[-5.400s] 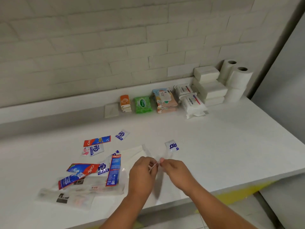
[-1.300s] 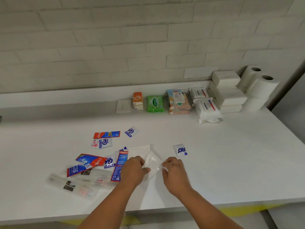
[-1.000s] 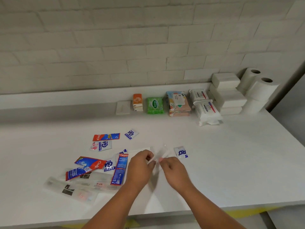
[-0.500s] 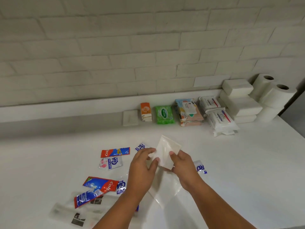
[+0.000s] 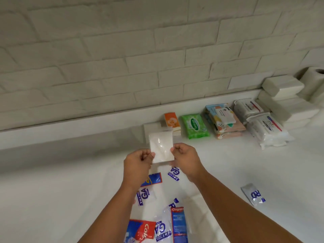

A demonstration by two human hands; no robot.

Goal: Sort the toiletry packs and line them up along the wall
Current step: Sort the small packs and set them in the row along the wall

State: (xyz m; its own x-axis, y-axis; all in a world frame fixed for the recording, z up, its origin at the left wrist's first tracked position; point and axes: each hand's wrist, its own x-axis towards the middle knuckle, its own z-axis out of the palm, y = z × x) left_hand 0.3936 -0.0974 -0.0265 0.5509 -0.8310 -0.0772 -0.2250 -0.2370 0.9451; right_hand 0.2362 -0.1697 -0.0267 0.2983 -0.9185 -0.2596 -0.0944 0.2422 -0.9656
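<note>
Held up just above the table (image 5: 70, 172), a flat white pack (image 5: 161, 146), pinched at its lower corners by curled fingers: left hand (image 5: 138, 162) on the left edge, right hand (image 5: 185, 160) on the right. Just behind, along the wall, orange pack (image 5: 171, 121), green pack (image 5: 194, 126), patterned packs (image 5: 226, 121). Under the forearms, loose toothpaste sachets (image 5: 178, 223), flat on the table.
</note>
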